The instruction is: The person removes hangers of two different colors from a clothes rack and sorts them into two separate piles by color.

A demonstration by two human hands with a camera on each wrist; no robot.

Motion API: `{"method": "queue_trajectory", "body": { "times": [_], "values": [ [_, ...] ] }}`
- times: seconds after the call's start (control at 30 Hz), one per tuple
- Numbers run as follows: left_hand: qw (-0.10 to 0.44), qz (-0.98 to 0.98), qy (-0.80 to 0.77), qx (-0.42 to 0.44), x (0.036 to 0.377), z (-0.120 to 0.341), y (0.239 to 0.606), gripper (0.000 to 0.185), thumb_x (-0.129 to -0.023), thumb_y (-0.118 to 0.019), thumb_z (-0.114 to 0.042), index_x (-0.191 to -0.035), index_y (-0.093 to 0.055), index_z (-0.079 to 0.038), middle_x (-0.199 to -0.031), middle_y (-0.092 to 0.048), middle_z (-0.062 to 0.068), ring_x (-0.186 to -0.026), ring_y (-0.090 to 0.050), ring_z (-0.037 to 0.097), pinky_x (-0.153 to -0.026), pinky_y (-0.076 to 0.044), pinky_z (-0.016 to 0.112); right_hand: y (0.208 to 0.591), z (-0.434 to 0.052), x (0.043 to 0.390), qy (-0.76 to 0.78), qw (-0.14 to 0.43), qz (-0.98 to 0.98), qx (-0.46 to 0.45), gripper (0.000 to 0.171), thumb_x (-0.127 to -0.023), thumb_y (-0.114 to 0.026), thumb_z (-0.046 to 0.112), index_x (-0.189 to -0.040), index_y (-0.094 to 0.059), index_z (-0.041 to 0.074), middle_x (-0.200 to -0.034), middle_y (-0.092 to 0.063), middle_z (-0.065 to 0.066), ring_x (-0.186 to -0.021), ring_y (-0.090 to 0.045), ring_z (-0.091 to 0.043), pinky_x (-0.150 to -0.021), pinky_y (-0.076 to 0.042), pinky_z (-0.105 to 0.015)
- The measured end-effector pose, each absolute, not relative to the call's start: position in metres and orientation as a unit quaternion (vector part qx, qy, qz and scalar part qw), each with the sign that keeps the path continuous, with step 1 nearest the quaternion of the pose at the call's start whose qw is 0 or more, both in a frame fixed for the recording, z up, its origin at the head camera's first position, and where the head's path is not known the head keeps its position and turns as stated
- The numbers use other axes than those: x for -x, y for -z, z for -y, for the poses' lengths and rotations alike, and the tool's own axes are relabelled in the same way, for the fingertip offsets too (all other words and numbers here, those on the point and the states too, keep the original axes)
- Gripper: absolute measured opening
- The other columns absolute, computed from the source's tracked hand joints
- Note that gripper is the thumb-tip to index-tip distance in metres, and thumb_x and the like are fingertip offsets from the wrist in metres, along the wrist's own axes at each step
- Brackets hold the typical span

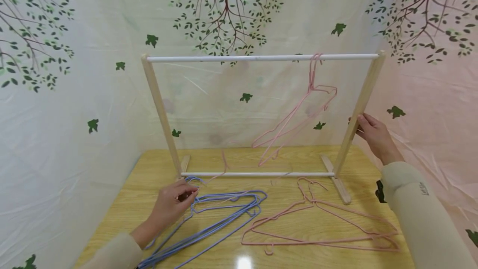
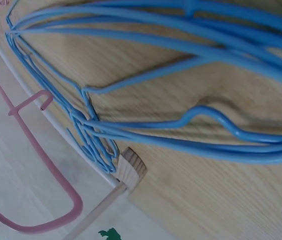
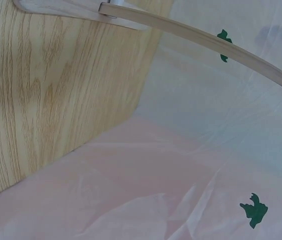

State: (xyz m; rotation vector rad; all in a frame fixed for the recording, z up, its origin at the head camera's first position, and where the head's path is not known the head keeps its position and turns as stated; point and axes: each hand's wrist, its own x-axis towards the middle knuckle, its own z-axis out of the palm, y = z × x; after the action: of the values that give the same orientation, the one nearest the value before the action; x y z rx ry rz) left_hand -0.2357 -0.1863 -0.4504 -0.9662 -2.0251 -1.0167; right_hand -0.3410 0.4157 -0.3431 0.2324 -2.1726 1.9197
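Note:
My left hand [image 1: 169, 204] pinches a thin pink clothes hanger [image 2: 53, 171] near one rounded corner. That hanger is faint and blurred in the head view, in front of the rack's lower bar. Blue hangers [image 1: 209, 231] lie in an overlapping bundle on the table below and beside the hand. With thumb and fingers, my right hand [image 1: 377, 138] grips the right wooden post [image 1: 365, 94] of a small clothes rack. Pink hangers [image 1: 311, 79] hang by their hooks from the rack's white top rail [image 1: 239, 58], right of its middle.
More pink hangers [image 1: 317, 243] lie on the wooden table [image 1: 123, 219] at the front right. The rack's left post [image 1: 160, 107], lower white bar [image 1: 257, 174] and wooden feet [image 1: 341, 192] stand behind the hangers. A leaf-patterned curtain [image 1: 74, 136] surrounds the table.

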Motion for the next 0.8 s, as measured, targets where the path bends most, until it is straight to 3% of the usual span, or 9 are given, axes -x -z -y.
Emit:
{"method": "queue_trajectory", "body": {
  "times": [0.43, 0.8],
  "values": [
    [0.330, 0.730, 0.403, 0.442, 0.218, 0.166, 0.460, 0.025, -0.069, -0.075, 0.014, -0.089, -0.074, -0.001, -0.079, -0.065, 0.002, -0.059, -0.055, 0.007, -0.051, -0.042, 0.008, 0.344, -0.416, 0.340, -0.681, 0.122, 0.714, -0.108, 0.072, -0.101, -0.051, 0.037, -0.155, -0.024, -0.002, -0.111, -0.062, 0.011, -0.104, -0.057, 0.002, -0.103, -0.038, -0.025],
    [0.266, 0.743, 0.400, 0.465, 0.210, 0.117, 0.462, 0.009, -0.085, -0.073, 0.002, -0.091, -0.075, -0.005, -0.080, -0.064, -0.005, -0.063, -0.051, -0.002, -0.053, -0.042, 0.008, 0.343, -0.418, 0.341, -0.662, 0.114, 0.734, -0.099, 0.072, -0.101, -0.049, 0.039, -0.156, -0.022, -0.001, -0.115, -0.059, 0.011, -0.109, -0.054, 0.001, -0.107, -0.034, -0.029]
  ]
}}
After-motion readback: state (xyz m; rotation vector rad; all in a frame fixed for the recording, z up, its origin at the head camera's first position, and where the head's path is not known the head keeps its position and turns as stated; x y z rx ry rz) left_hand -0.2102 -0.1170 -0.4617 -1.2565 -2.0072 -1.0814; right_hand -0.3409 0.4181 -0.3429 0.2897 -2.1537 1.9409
